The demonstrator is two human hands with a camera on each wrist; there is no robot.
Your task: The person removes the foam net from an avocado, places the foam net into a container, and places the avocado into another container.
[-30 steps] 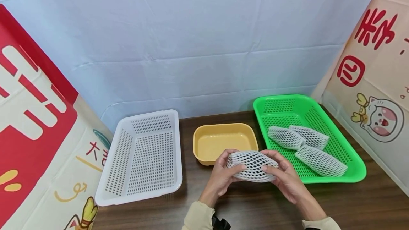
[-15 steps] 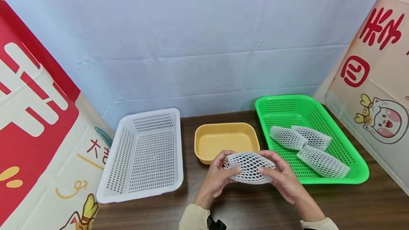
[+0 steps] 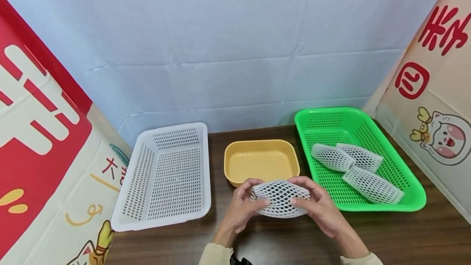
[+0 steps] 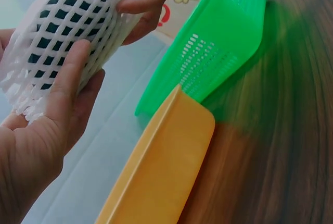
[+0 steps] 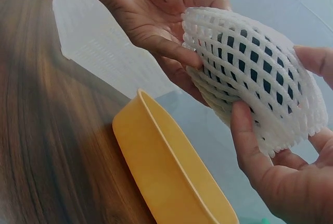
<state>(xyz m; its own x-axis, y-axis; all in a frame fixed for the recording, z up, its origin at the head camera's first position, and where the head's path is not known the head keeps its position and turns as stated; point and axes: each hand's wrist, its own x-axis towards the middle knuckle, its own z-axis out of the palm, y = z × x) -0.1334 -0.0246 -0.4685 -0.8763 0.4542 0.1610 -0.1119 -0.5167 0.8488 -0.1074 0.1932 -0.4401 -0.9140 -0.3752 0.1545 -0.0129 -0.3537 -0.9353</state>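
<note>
Netting (image 3: 281,207) round a dark object (image 5: 267,66) is gripped by left hand (image 3: 241,208) and right hand (image 3: 321,209) near the tub (image 3: 261,165).

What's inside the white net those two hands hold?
Something dark shows through holes in the white net; net and fingers hide the rest, so I can't identify it.

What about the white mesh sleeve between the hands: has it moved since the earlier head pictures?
Yes. Judged against the yellow tub in the head view, the white mesh sleeve has shifted slightly left and lower in the picture.
</note>
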